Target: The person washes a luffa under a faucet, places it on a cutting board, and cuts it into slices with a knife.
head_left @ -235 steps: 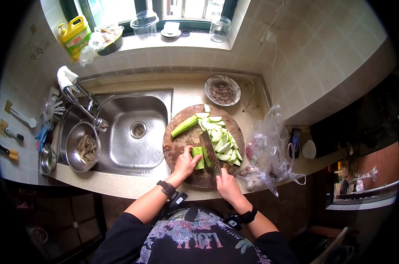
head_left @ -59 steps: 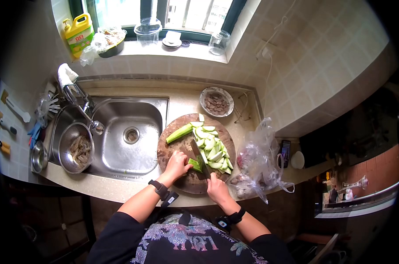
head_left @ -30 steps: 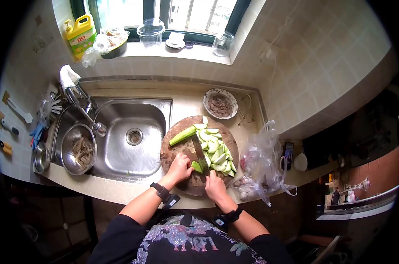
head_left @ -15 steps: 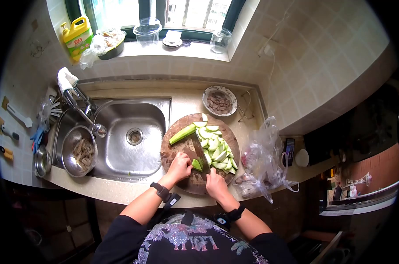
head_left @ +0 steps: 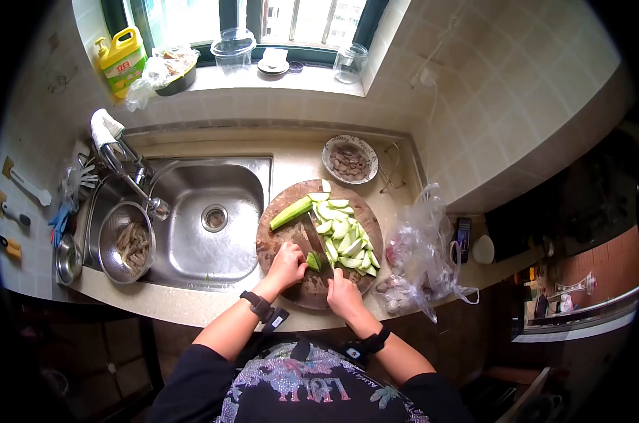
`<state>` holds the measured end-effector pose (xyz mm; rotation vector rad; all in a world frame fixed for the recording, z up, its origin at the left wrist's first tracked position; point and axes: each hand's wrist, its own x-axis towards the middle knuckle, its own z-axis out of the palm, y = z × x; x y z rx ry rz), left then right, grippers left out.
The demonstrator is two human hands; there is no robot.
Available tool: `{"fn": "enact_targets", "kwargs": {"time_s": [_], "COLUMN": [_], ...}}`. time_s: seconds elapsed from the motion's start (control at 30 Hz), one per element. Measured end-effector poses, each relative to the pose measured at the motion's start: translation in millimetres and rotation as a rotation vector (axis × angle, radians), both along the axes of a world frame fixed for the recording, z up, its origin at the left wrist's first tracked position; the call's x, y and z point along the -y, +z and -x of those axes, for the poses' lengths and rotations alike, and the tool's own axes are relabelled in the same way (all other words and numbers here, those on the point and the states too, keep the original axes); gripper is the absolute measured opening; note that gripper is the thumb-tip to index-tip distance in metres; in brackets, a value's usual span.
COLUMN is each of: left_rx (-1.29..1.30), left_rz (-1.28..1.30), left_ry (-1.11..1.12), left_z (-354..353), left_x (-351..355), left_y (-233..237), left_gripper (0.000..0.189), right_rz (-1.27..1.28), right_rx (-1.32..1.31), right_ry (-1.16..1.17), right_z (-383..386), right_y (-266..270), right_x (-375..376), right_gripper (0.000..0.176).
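Note:
My left hand [head_left: 286,268] is closed on a short green gourd piece [head_left: 312,261], pressing it on the round wooden chopping board [head_left: 273,252]. In my right hand [head_left: 345,293] is the handle of a broad cleaver [head_left: 318,238], its dark blade pointing away from me right beside that piece. A pile of pale green gourd slices [head_left: 345,236] lies to the right of the blade. At the board's upper left rests a longer length of gourd [head_left: 290,213].
A patterned bowl [head_left: 326,166] of brownish pieces stands behind the board. To the left, a metal colander [head_left: 108,264] with shrimp sits in the steel sink [head_left: 192,264] under a faucet [head_left: 132,182]. Clear plastic bags [head_left: 425,243] and a phone [head_left: 463,236] lie on the right.
The whole view has shifted very slightly. Both hands, the cleaver and the gourd piece stay nearly in place on the board.

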<state>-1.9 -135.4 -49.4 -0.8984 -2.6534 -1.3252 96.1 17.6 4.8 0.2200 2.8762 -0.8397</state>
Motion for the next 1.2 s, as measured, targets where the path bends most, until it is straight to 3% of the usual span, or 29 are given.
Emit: {"fn": "enact_targets", "kwargs": {"time_s": [0.8,0.87,1.03,1.13,1.2], "left_rx": [0.038,0.013,0.045,-0.003,-0.007], "left_rz": [0.061,-0.063,0.155,0.391,0.417], "left_ry": [0.013,-0.140,-0.361,-0.321,-0.314], "left_z": [-2,1,8,2,-2], "left_x": [3,13,57,66,67], "left_y": [7,11,31,40,38], "left_gripper": [0.009,0.009,0.036,0.039,0.044], "right_rz": [-0.067,0.017,-0.033,0.006,0.046], "right_rx": [0.070,0.039,-0.073,-0.105,-0.127], "right_ry": [0.041,0.022,-0.029,0.003,-0.003], "right_z": [7,8,4,1,0], "right_y": [-10,-12,-9,-5,-11], "right_x": [12,1,-36,-46,-48], "right_gripper": [0.019,0.020,0.025,0.033,0.036]}}
